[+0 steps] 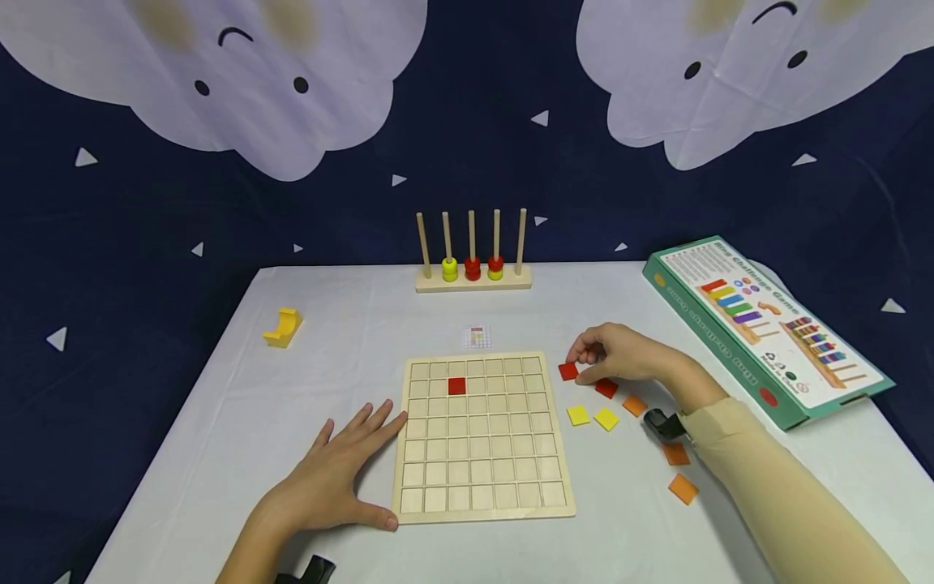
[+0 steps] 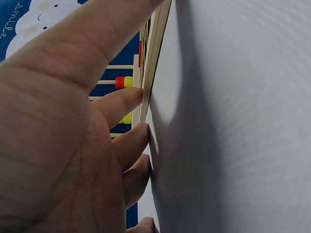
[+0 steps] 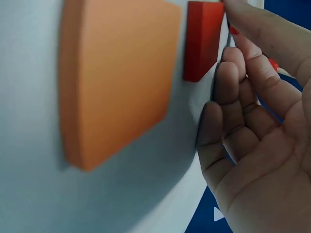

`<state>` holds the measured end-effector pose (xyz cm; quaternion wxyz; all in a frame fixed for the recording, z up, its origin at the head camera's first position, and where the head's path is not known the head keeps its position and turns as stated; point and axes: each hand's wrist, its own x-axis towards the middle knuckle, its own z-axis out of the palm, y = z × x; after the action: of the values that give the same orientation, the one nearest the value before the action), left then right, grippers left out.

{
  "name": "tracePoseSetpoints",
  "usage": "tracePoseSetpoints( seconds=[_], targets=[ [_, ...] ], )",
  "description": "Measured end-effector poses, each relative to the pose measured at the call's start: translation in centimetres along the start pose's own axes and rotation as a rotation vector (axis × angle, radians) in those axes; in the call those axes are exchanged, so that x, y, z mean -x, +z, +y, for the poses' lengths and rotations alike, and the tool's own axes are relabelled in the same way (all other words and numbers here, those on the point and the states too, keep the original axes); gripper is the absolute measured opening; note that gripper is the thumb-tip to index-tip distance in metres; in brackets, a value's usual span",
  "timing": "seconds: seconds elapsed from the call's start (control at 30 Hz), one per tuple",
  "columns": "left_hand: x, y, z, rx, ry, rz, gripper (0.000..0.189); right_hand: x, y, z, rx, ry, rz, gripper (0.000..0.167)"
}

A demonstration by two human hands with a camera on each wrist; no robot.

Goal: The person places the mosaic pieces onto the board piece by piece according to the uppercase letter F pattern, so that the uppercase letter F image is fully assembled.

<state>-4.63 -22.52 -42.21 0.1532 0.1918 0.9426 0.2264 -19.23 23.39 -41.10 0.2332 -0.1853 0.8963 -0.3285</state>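
Note:
A square wooden grid board (image 1: 485, 517) lies on the table, with one red tile (image 1: 456, 386) in an upper cell. My left hand (image 1: 332, 478) is spread at the board's left side; its thumb (image 2: 92, 41) and index finger touch the edge. Right of the board, my right hand (image 1: 620, 353) pinches a red tile (image 1: 567, 371) at the table surface between thumb and index finger. Behind the thumb lies another red tile (image 1: 606, 388), which also shows in the right wrist view beside an orange tile (image 3: 121, 77).
Two yellow tiles (image 1: 579, 415) and several orange tiles (image 1: 683, 489) lie right of the board. A small pattern card (image 1: 477, 337) sits above it. Behind stands a peg rack (image 1: 474, 284) with rings. A yellow curved block (image 1: 283, 328) is far left, a green game box (image 1: 766, 332) far right.

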Motion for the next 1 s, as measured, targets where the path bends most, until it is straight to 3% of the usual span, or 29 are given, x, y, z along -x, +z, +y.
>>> tracePoseSetpoints(
  seconds=[0.23,0.53,1.0],
  targets=[
    [0.0,0.0,0.0,0.001,-0.006,-0.004,0.132,-0.2,-0.1,-0.3,0.029,0.002,0.015,0.023],
    [-0.1,0.0,0.1,0.0,-0.003,-0.002,0.132,-0.8,0.2,-1.4,0.062,-0.07,0.099,0.022],
    [0.0,-0.2,0.2,-0.014,0.013,0.005,0.132,-2.0,1.7,-5.1,0.059,-0.173,0.075,0.019]
  ],
)
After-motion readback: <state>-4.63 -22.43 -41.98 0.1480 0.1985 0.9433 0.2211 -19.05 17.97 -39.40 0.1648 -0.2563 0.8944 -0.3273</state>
